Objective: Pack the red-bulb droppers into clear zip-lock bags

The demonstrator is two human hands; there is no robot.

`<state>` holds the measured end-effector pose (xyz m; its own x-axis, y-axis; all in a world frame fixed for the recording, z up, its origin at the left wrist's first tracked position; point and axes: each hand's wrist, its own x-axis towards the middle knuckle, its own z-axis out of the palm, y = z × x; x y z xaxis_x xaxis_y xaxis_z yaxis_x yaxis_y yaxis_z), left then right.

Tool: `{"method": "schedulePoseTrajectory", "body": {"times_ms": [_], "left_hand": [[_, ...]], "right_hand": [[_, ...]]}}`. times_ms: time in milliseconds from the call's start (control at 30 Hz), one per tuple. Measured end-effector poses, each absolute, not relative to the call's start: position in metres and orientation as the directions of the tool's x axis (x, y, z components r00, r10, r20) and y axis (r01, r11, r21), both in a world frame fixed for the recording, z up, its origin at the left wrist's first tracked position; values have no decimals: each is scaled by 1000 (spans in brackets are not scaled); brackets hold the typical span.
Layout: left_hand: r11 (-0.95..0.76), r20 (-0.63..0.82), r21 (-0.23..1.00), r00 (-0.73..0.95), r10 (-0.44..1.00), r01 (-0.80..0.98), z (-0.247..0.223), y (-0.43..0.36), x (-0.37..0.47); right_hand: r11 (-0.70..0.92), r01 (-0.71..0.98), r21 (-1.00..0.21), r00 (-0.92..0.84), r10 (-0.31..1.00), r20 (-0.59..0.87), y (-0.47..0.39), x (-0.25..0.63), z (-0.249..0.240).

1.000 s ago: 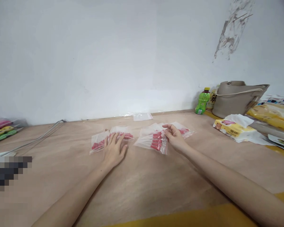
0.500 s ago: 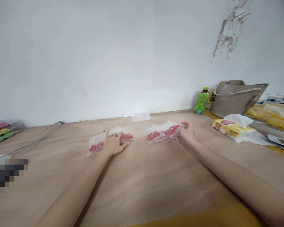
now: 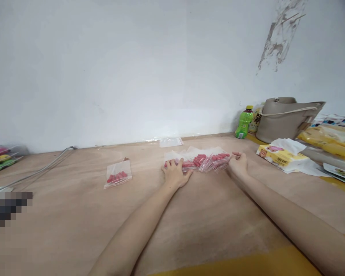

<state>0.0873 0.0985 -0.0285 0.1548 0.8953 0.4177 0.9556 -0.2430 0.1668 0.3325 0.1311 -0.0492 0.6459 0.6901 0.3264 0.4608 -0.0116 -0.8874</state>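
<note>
Left hand (image 3: 176, 173) moved right, now flat on the bags (image 3: 199, 161); right hand (image 3: 239, 164) cupped loosely at their other end (gathering). One bag (image 3: 117, 173) left behind on tabletop (image 3: 189, 222).

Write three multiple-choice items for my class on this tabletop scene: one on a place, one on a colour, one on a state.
1. Where does the lone small clear plastic bag of red pieces lie?
A. left of both hands
B. between the hands
C. beside the bottle

2. What colour is the plastic bottle by the wall?
A. blue
B. green
C. white

3. How is the left hand placed?
A. raised in the air
B. inside the handbag
C. flat on the row of clear bags of red pieces

Answers: 1 A, it sits alone far left. 2 B, green body, yellow cap. 3 C, fingers spread on the row's left end.
</note>
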Motion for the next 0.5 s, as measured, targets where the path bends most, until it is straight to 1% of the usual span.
{"method": "schedulePoseTrajectory", "body": {"times_ms": [100, 167, 267, 333, 400, 433, 500], "left_hand": [[-248, 420, 193, 149, 895, 949, -28, 100, 104], [-249, 447, 217, 131, 885, 944, -27, 98, 107], [-283, 516, 224, 133, 846, 933, -25, 87, 93], [-305, 551, 172, 165, 818, 937, -24, 75, 68], [-280, 584, 73, 186, 790, 957, -24, 62, 29], [-232, 603, 28, 169, 780, 972, -23, 57, 7], [-104, 636, -5, 84, 768, 995, -22, 48, -40]], "right_hand": [[-75, 415, -907, 703, 659, 267, 128, 341, -44], [-99, 409, -907, 706, 664, 245, 126, 347, -41], [-157, 482, -862, 695, 668, 267, 123, 351, -36], [-183, 561, -807, 693, 637, 338, 119, 348, -31], [-151, 639, -754, 675, 579, 457, 112, 341, -25], [-105, 681, -725, 646, 552, 527, 108, 335, -23], [27, 763, -645, 539, 525, 659, 99, 320, -22]]}}
